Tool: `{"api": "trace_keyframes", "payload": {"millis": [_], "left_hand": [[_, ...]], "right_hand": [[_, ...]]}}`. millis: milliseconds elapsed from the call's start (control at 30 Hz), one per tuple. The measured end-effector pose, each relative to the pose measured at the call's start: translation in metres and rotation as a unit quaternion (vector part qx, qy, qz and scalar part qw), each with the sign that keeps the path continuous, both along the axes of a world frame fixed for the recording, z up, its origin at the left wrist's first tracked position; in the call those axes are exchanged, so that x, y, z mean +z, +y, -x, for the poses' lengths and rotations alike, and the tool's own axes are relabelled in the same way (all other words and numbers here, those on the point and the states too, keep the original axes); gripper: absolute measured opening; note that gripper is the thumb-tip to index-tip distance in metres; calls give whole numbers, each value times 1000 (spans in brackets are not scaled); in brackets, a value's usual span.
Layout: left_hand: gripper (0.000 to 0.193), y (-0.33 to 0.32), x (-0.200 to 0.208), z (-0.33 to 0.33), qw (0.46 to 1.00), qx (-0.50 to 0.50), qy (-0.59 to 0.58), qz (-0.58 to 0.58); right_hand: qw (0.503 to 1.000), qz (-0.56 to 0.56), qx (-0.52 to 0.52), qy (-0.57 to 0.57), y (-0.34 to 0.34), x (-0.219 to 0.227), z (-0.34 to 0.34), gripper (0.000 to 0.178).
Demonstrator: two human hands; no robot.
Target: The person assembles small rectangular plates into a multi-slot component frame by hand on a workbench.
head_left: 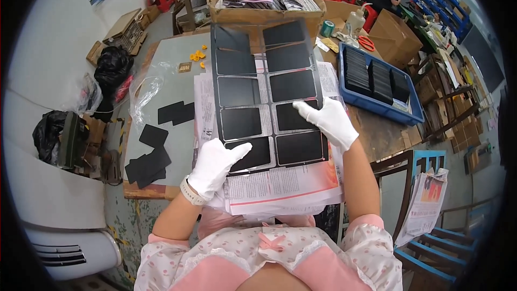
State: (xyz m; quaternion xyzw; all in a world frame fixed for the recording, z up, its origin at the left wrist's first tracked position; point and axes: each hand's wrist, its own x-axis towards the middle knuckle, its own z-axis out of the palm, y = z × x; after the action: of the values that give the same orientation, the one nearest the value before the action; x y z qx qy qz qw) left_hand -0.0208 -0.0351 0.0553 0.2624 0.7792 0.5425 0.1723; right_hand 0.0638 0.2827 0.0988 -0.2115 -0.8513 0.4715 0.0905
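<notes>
A frame-like sheet [265, 91] with black rectangular panels in two columns is held tilted above a stack of printed newspaper [285, 188]. My left hand [212, 167], in a white glove, grips its lower left edge, thumb lying over a panel. On the right edge, somewhat higher up, my white-gloved right hand [333, 123] grips it with the thumb on top. The fingers of both hands are mostly hidden beneath the sheet. Left of the stack, loose black cards [153, 164] lie scattered on the grey table [177, 91].
On the right stands a blue bin [377, 109] holding rows of black cards. Orange-handled scissors [366, 43], a squeeze bottle [355, 20] and a cardboard box [396, 32] are behind it. Small yellow pieces [197, 55] lie at the far left. A blue chair [425, 221] stands at right.
</notes>
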Motion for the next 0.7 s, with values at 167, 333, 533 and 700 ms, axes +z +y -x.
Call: {"api": "trace_keyframes", "payload": {"millis": [167, 333, 533, 700], "left_hand": [[37, -7, 8, -3, 996, 33, -80, 18], [32, -4, 1, -4, 982, 27, -164, -90], [34, 3, 14, -4, 999, 35, 30, 11], [35, -3, 1, -3, 995, 47, -55, -67]], "right_hand": [[967, 29, 220, -125, -22, 50, -29, 56], [990, 88, 90, -64, -22, 20, -50, 53], [994, 46, 62, -78, -36, 16, -40, 39], [986, 145, 28, -82, -30, 14, -42, 44]]}}
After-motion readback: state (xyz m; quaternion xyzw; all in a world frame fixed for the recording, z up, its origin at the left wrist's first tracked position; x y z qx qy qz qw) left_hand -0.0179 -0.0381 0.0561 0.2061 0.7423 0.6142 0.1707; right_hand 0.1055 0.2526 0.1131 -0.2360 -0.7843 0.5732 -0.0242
